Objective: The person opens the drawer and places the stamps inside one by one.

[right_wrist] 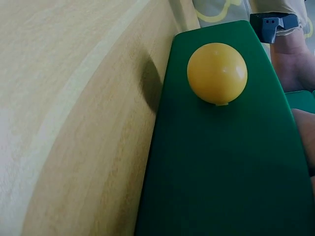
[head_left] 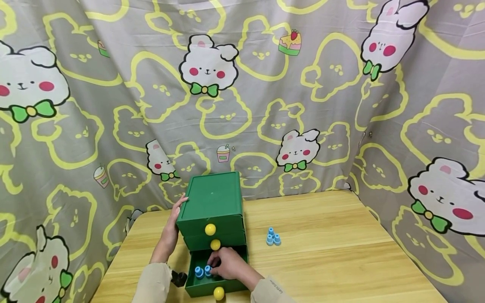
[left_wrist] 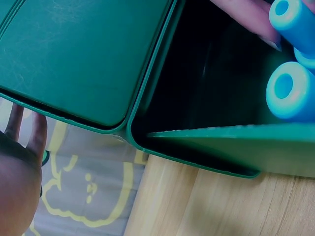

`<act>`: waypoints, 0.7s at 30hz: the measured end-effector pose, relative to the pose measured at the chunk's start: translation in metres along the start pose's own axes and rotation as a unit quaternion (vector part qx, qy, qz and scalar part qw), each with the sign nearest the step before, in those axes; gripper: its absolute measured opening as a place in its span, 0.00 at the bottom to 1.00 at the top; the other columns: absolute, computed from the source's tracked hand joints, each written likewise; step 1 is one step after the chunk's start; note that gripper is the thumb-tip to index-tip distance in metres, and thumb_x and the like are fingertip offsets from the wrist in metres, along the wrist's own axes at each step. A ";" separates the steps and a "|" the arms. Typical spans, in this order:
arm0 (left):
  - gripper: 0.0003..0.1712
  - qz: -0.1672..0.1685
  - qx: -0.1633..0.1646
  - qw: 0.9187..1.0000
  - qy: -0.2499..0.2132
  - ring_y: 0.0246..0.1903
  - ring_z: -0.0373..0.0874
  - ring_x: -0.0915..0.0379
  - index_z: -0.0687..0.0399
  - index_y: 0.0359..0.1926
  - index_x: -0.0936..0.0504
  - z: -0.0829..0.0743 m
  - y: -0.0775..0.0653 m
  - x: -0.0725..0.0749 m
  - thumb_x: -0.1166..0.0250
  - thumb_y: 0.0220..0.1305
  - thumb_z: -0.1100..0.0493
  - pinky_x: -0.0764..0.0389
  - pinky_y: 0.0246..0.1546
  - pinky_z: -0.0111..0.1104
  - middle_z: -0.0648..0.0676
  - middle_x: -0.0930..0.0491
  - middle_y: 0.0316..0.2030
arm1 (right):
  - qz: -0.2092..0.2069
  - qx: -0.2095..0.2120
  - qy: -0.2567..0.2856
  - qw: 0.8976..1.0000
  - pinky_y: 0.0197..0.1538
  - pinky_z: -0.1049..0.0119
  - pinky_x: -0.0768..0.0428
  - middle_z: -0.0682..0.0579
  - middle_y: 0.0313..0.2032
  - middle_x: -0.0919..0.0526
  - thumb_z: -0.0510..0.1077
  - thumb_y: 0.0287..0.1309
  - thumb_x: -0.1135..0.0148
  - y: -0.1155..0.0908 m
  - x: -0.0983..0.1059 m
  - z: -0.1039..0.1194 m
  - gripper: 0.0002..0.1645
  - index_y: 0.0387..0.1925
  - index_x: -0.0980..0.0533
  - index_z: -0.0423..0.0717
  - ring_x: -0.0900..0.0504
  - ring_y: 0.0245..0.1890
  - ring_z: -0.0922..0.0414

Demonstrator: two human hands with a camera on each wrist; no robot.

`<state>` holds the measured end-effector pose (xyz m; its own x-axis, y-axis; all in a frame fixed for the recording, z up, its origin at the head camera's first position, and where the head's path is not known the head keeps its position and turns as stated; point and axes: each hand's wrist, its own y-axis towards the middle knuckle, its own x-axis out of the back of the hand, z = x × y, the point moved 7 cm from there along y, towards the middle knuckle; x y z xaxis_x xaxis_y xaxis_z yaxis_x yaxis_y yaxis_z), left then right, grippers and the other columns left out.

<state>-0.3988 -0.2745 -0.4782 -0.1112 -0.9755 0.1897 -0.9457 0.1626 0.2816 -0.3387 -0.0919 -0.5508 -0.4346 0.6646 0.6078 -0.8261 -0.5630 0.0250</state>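
Observation:
A green drawer cabinet [head_left: 212, 195] with round yellow knobs stands on the table, its bottom drawer [head_left: 204, 289] pulled out. Against the cabinet's left side rests my left hand [head_left: 172, 229], its fingers extended along the wall; the left wrist view shows two of those fingers [left_wrist: 38, 135] at the edge. My right hand [head_left: 229, 264] reaches into the open drawer with bent fingers and pinches a small blue hollow-topped peg [head_left: 208, 270]. Beside it in the drawer is another blue peg [head_left: 198, 272]. The left wrist view shows these pegs close up, partly cut off by the frame.
Three more blue pegs [head_left: 270, 237] stand grouped on the wooden table [head_left: 333, 244], right of the cabinet. A patterned curtain [head_left: 250, 105] hangs behind and at both sides. The bottom drawer's yellow knob [right_wrist: 217, 73] juts out from its front.

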 end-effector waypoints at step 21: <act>0.33 -0.001 -0.004 1.000 -0.008 0.82 0.55 0.80 0.41 0.80 0.44 0.002 0.001 0.001 0.70 0.83 0.38 0.67 0.71 0.74 0.41 0.65 0.84 | -0.008 0.017 0.009 1.000 0.41 0.72 0.21 0.64 0.32 0.15 0.41 0.63 0.28 -0.014 0.014 0.001 0.05 0.40 0.13 0.49 0.22 0.33 0.72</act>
<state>-0.4005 -0.2753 -0.4797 -0.1138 -0.9783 0.1730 -0.9435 0.1610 0.2897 -0.3326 -0.0753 -0.5415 -0.4279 0.6822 0.5929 -0.8201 -0.5688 0.0626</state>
